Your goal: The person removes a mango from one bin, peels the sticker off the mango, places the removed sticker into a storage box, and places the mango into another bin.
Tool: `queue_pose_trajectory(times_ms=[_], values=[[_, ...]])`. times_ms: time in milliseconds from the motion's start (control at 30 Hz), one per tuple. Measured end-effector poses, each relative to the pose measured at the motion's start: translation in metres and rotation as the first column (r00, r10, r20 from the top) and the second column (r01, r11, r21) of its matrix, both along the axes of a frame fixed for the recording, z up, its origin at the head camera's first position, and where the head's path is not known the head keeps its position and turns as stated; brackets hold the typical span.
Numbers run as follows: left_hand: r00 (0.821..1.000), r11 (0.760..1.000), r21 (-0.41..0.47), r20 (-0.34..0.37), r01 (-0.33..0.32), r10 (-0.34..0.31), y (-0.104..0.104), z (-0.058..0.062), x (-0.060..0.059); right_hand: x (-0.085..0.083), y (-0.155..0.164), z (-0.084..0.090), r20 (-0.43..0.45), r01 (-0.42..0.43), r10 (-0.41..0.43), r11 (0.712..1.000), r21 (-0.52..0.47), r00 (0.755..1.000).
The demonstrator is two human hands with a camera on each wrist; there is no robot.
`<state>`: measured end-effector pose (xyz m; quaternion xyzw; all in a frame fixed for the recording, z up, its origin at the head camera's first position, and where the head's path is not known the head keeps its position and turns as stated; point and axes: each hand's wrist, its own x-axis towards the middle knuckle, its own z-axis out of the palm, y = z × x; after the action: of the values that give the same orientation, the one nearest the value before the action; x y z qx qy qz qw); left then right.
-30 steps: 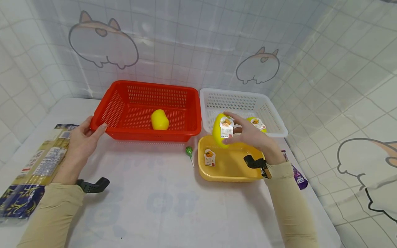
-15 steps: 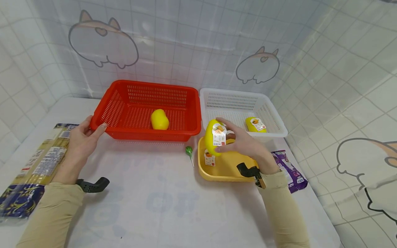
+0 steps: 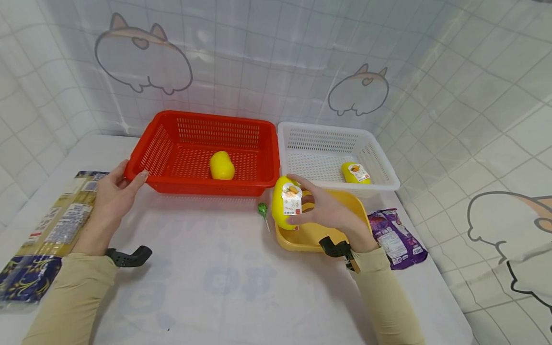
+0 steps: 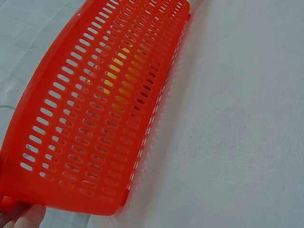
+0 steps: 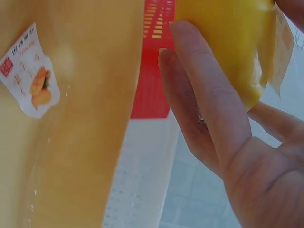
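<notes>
My right hand (image 3: pixel 325 208) holds a yellow mango (image 3: pixel 279 206) with a white label, its thumb and fingers around the side. The mango hangs above the left end of a yellow-orange tub (image 3: pixel 315 239). In the right wrist view, fingers press against the mango (image 5: pixel 223 42); a fruit label (image 5: pixel 40 83) is stuck to the tub. My left hand (image 3: pixel 113 196) grips the front left corner of a red basket (image 3: pixel 207 188), thumb over the rim. One mango (image 3: pixel 222 166) lies inside that basket; its yellow shows through the slots in the left wrist view.
A white basket (image 3: pixel 332 128) stands right of the red one, with a labelled mango (image 3: pixel 348 173) inside. A green lollipop (image 3: pixel 263 209) lies left of the tub. A purple snack bag (image 3: pixel 396 239) is at the right, a long pasta packet (image 3: pixel 56 235) at the left.
My right hand has carried the mango left and down, from above the middle of the tub to its left end. More of the purple bag is visible. The left hand stays put.
</notes>
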<state>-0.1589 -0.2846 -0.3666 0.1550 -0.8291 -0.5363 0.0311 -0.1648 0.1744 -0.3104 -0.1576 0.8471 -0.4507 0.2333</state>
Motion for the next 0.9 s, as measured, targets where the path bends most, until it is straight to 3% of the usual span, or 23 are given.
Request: queue_pose_trajectory(times_ms=[267,667,900], values=[[1.0,1.0,0.031,0.01,-0.004,0.004,0.0,-0.001,-0.001,0.001,-0.012,-0.007,0.034,-0.035,0.036,0.999,-0.032,0.999],[1.0,0.999,0.046,-0.001,0.008,-0.008,-0.001,0.0,-0.001,0.009,-0.026,-0.013,-0.025,-0.109,0.108,0.991,-0.073,0.994],[1.0,0.998,0.059,0.004,-0.013,0.013,0.0,0.0,-0.002,0.017,-0.038,-0.017,-0.019,-0.107,0.106,0.993,-0.04,0.994]])
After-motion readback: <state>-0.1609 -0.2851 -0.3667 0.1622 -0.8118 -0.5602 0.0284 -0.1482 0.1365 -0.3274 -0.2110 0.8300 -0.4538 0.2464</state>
